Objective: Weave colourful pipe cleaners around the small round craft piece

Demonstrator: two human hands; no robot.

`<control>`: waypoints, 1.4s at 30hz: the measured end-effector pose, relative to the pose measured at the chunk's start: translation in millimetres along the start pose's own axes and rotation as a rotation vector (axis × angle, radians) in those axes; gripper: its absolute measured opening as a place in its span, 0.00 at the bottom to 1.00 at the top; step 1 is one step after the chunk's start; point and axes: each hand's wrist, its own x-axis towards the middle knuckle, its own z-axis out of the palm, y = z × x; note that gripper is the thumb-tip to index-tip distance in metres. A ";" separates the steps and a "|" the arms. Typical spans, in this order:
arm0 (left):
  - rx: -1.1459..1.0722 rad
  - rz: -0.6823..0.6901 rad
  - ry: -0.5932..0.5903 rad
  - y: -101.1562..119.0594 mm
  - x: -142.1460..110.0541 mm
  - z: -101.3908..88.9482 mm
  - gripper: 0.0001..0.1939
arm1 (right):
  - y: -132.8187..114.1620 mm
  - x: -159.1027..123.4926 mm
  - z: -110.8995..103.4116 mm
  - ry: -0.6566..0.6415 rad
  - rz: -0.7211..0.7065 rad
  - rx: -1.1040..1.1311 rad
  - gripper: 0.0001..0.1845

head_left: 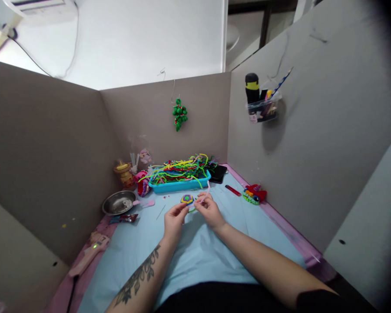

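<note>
My left hand and my right hand are close together over the blue cloth. Between their fingertips runs a pale pink pipe cleaner, its free end sticking up past my right fingers. Both hands are closed in a pinch on it. Just beyond the fingertips is a small many-sided piece in purple, green, yellow and blue; whether my left fingers touch it is unclear. A short bit of green strand shows below, partly hidden by the hands.
Behind stands a blue tray heaped with colourful pipe cleaners. At left are a metal bowl, a pink glue gun and wrapped packets. A red cutter and colourful fuzzy pieces lie right. Grey panels surround the table.
</note>
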 end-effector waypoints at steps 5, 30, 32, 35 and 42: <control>-0.018 -0.024 -0.008 -0.7 -0.6 0.6 0.17 | 5.6 4.2 -0.9 0.050 0.075 0.058 0.12; 0.174 0.053 -0.071 6.1 -5.9 0.8 0.19 | 0.9 2.1 0.3 -0.089 0.162 0.056 0.13; 0.196 0.080 -0.054 7.3 -6.3 0.7 0.19 | 1.1 1.6 0.7 -0.095 0.168 0.067 0.14; 0.220 0.114 -0.044 8.1 -6.7 0.4 0.17 | 1.3 1.2 0.4 -0.107 0.176 0.077 0.13; 0.190 0.091 -0.018 9.6 -4.3 -2.0 0.15 | 3.5 1.8 1.8 -0.119 0.157 0.030 0.13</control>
